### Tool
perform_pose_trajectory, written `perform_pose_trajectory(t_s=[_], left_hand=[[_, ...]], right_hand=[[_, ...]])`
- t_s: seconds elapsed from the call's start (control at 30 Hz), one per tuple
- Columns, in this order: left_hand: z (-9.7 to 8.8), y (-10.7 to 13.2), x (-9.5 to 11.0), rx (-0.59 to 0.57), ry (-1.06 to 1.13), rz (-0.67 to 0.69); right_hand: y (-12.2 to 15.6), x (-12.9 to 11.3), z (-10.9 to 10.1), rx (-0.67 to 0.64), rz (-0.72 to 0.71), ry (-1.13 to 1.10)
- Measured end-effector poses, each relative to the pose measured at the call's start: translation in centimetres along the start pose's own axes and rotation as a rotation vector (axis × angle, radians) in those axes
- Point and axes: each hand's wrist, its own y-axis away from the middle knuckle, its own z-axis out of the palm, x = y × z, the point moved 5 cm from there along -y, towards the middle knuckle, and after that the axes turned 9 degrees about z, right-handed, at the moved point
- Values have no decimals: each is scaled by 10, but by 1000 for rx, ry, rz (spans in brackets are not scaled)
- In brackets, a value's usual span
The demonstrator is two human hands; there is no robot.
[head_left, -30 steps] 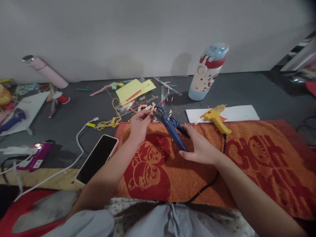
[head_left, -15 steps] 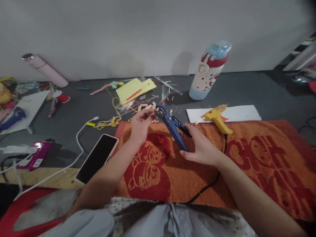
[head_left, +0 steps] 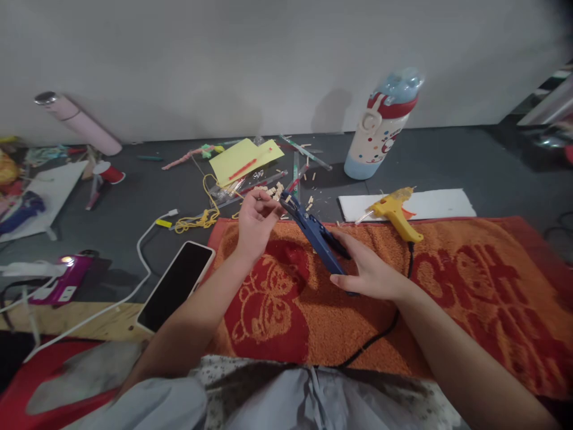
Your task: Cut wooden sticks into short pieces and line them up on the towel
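My right hand (head_left: 367, 269) grips the handles of blue cutting pliers (head_left: 313, 232), whose jaws point up and left over the orange and red towel (head_left: 470, 280). My left hand (head_left: 255, 221) is pinched at the jaws, its fingertips closed on a small pale stick piece I can barely make out. Several short cut wooden pieces (head_left: 273, 192) lie on the dark floor just beyond the hands.
A yellow glue gun (head_left: 394, 212) lies on a white board (head_left: 430, 204) right of the pliers, its black cord running under my right arm. A water bottle (head_left: 380, 128) stands behind. A phone (head_left: 176, 285) with a white cable lies left. Yellow paper (head_left: 244, 158) and craft clutter lie farther back.
The pliers' handles have squeezed together and tipped slightly. My left hand has lifted a little, its fingers curling at the jaws.
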Motion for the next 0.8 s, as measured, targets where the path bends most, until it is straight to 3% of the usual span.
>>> perform_pose_trajectory(t_s=[0.3,0.8], left_hand=[[1,-1,0,-38,-150,7],[-1,-2,4,-34,-106,12]], right_hand=[[-2,-3,2,-46,-17,1],[-3,2,2,-93,-37,-17]])
